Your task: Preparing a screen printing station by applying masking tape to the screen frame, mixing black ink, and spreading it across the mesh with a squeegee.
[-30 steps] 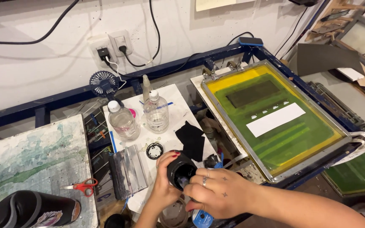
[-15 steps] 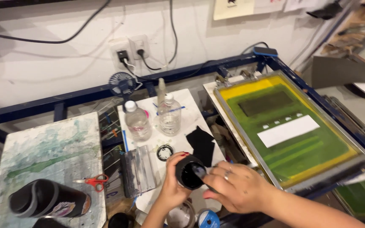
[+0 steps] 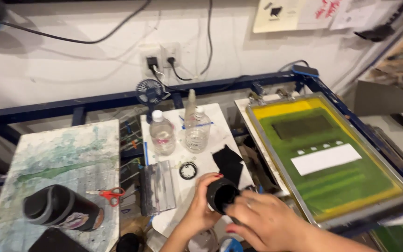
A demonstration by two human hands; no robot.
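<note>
2 hands (image 3: 239, 217) around black jar (image 3: 221, 195), beside green screen (image 3: 327, 158).

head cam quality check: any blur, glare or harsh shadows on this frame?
Head view: mild motion blur overall, worst on the right hand and left hand around the black jar; lighting soft and even, cables throw faint shadows on the white wall; no strong glare, only slight sheen on the green screen; upper right corner smeared.
</note>
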